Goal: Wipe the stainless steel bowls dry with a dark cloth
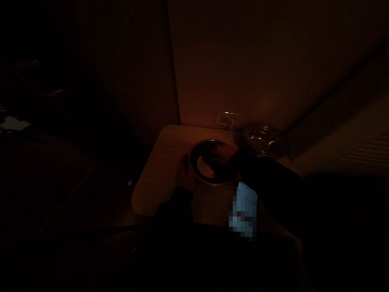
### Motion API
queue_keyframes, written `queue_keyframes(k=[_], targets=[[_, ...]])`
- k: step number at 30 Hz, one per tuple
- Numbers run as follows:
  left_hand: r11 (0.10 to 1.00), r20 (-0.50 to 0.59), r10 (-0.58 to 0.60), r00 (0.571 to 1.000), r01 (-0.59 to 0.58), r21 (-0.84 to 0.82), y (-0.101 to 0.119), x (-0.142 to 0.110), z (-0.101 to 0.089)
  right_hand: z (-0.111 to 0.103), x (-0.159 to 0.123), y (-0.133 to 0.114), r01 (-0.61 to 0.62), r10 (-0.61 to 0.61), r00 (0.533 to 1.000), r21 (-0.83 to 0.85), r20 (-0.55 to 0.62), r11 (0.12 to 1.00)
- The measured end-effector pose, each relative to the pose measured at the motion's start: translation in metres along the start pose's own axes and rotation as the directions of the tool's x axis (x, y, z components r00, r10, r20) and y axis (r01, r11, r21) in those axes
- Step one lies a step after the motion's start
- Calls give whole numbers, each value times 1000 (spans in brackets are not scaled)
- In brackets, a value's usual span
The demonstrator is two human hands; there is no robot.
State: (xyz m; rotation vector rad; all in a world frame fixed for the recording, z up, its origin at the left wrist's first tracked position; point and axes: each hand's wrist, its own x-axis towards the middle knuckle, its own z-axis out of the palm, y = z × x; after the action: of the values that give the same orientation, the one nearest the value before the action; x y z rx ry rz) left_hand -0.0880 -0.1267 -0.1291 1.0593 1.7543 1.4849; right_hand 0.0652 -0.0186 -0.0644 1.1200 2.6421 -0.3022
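I count one steel pot [209, 178] on the counter [161, 170], and both my hands are on it. My left hand [184, 172] has its grip wrapped against the pot's outer wall at the rim. My right hand [221, 155] reaches down inside the pot; the light is too dim to tell whether that grip is closed or spread. Beyond the right hand, near the wall, lies one steel compartment plate [265, 140], apart from the pot. One wall socket [228, 119] sits behind.
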Motion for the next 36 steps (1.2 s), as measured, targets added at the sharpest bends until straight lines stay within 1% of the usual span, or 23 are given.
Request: queue_keyframes(k=[5, 8, 11, 13, 17, 20, 23, 26, 28, 30, 32, 33, 36], targets=[[999, 7, -15, 1000, 15, 28, 6, 1, 2, -2, 12, 7, 20, -21, 1000, 23, 7, 1000], [999, 23, -6, 1000, 5, 53, 9, 2, 4, -2, 18, 6, 22, -22, 1000, 15, -9, 1000], [998, 9, -10, 1000, 9, 69, 9, 2, 5, -1, 23, -6, 46, -46, 998, 10, -31, 999], [997, -11, -17, 1000, 18, 72, 7, 2, 5, -1, 22, -18, 94, -94, 995, 12, -29, 996], [998, -28, -23, 999, 24, 62, 4, 1, 5, 0, 11, -41, 210, -210, 978, 11, 11, 978], [998, -20, -16, 1000, 17, 55, 3, 1, 4, 1, 2, -45, 252, -252, 967, 8, 32, 968], [998, -4, 4, 1000, -4, 57, 3, 0, 4, 3, 4, -37, 213, -214, 977, 10, 18, 977], [997, -5, 13, 1000, -12, 71, 3, 0, 4, 2, 13, -22, 81, -81, 996, 3, -22, 997], [997, -4, 16, 1000, -16, 77, 3, -1, 4, 1, 19, -15, -4, 4, 998, -6, -55, 1000], [997, -1, 18, 1000, -18, 80, 4, -1, 5, 1, 21, -14, -57, 55, 995, -13, -81, 998], [997, -2, 17, 1000, -16, 81, 4, -1, 5, 3, 20, -21, -62, 60, 994, -16, -90, 998], [997, -4, 16, 1000, -15, 82, 5, 0, 5, 3, 18, -27, -44, 42, 995, -16, -88, 999], [996, -17, 10, 1000, -8, 89, 7, 0, 4, 5, 7, -46, 73, -74, 995, -17, -63, 997]])
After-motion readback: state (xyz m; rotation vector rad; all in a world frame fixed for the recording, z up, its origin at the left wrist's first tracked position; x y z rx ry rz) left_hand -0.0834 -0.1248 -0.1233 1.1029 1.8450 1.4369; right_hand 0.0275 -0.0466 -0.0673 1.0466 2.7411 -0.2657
